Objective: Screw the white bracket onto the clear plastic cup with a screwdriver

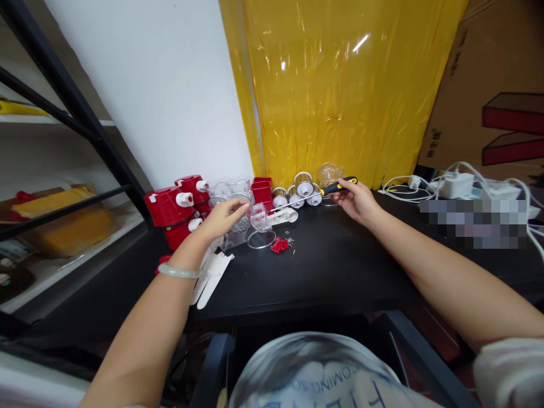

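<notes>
My right hand (355, 201) is closed on a screwdriver (339, 186) with a black and yellow handle. Its long shaft points left, the tip at a clear plastic part (260, 218) with some red showing in it. At that part's left edge is my left hand (225, 218), thumb and forefinger curled on it; the other fingers are partly hidden. Under and behind this hand stand more clear plastic pieces (232, 187). Small red pieces (279, 245) and several screws (290, 240) lie on the black table (331, 266) in front.
Red housings with white knobs (170, 205) are stacked at left, with white strips (215, 277) before them. White-capped cylinders (303, 185) and a red bin-shaped piece (262, 191) stand at the back. White cables and adapters (457, 185) lie right, near a cardboard box (488, 68).
</notes>
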A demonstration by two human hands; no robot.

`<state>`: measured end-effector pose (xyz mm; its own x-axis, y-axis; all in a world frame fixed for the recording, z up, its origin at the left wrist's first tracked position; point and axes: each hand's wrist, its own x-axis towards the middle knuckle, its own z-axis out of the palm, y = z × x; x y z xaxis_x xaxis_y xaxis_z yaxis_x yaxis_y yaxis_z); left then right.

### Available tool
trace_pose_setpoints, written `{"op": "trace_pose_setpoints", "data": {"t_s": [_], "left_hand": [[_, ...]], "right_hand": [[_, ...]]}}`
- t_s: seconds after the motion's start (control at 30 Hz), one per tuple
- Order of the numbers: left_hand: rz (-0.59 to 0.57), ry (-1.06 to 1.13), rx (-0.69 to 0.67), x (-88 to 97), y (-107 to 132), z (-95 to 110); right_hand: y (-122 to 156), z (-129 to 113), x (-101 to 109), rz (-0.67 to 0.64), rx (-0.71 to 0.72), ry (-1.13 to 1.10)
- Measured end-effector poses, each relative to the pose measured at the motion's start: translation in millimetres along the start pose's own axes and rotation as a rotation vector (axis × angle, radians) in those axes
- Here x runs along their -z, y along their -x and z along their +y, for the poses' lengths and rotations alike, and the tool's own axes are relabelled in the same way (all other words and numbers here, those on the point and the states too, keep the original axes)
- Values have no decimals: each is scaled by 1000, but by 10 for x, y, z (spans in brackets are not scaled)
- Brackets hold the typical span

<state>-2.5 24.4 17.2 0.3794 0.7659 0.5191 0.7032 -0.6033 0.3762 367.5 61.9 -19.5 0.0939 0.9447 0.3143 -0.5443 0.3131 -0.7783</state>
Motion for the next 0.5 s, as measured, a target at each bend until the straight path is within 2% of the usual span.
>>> {"op": "trace_pose_setpoints", "data": {"t_s": [0.5], "left_hand": [[-6, 23, 23, -8, -1, 32]], "right_hand": [[49, 17, -18, -48, -19, 61]]}}
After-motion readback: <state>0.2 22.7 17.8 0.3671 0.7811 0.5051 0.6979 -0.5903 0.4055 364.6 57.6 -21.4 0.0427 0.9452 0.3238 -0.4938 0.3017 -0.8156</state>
